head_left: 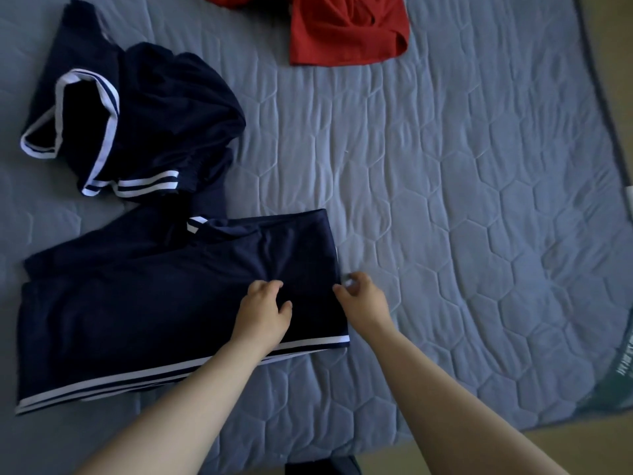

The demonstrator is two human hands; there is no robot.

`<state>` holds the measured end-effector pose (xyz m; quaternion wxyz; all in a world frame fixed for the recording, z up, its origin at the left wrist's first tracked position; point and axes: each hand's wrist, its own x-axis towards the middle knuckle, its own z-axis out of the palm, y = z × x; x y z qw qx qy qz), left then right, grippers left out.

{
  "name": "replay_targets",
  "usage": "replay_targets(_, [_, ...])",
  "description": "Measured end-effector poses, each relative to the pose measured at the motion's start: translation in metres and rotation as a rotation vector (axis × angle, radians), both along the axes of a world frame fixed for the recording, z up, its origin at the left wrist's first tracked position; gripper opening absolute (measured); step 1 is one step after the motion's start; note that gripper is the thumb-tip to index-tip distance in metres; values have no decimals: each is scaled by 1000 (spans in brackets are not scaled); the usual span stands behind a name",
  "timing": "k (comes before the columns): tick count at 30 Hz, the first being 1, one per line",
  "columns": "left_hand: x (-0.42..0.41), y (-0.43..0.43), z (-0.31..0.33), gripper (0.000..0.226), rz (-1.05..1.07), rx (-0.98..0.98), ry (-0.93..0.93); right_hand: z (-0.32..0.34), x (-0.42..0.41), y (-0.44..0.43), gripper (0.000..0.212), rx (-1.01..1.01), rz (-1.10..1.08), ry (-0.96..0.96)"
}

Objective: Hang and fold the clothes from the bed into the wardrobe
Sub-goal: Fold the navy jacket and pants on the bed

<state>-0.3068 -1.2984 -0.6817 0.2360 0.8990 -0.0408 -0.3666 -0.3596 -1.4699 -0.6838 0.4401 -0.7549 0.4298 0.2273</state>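
Head view is showing three garments lying on the bed (445, 200): one red garment (342, 29) at the far edge, one crumpled navy garment (164, 108) at far left, and one folded navy garment (137, 303) (white stripes running along its near hem) lying flat nearest the person. Two hands are meeting at it: the left hand (263, 311) is gripping a pinch of its cloth, while the right hand (363, 299), blurred, is curling at its right edge, perhaps pinching it; I cannot tell.
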Motion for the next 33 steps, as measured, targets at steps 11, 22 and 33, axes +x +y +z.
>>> replay_targets(11, [41, -45, -4, 42, 151, -161, -130, -14, -20, 4, 26, 125, -10, -20])
replay_targets(22, [102, -114, 6, 48, -934, 238, -200, -13, -38, 6, 12, 171, 32, -65])
replay_targets(33, [91, -124, 55, 16, -985, 40, -319, 30, -54, -75, 16, -196, 44, -25])
